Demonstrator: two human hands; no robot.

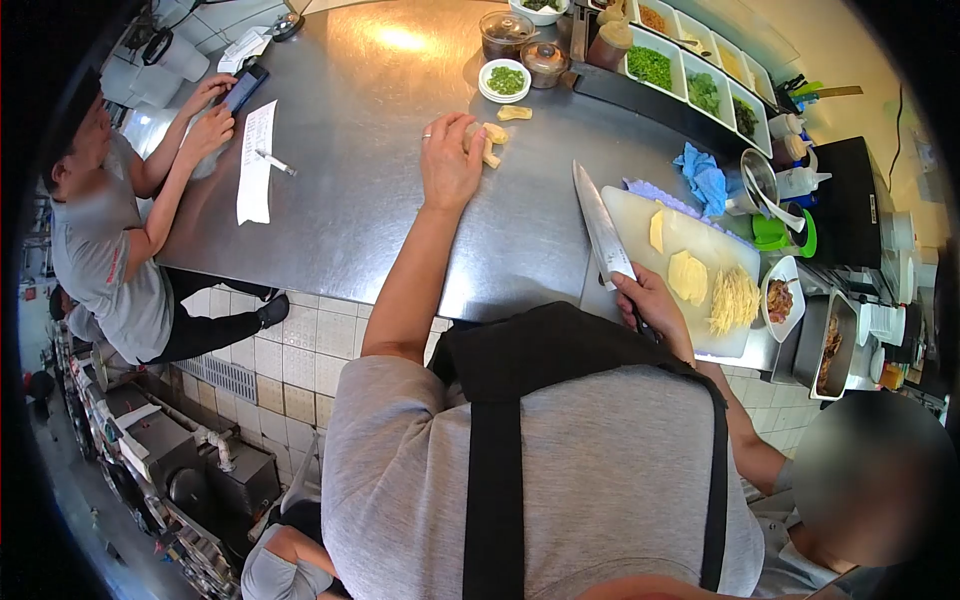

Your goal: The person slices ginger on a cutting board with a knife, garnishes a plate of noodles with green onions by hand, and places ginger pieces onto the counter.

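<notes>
My left hand (452, 165) reaches across the steel table, fingers curled onto peeled ginger. More ginger pieces (495, 132) lie against its fingers, and another ginger piece (515, 113) is just beyond. In my right hand (655, 308) is the handle of a chef's knife (601, 228), its blade pointing away from me over the left edge of the white cutting board (695, 235). On the board are a single ginger slice (656, 230), a stack of thin slices (687, 277) and a heap of fine shreds (735, 303).
Dishes of chopped greens (507, 81) and lidded glass jars (507, 35) stand at the back. A topping rack (650, 67) runs along the right. A blue cloth (703, 180) lies behind the board. At left, a person (120, 235) holds a phone near a paper slip (256, 165).
</notes>
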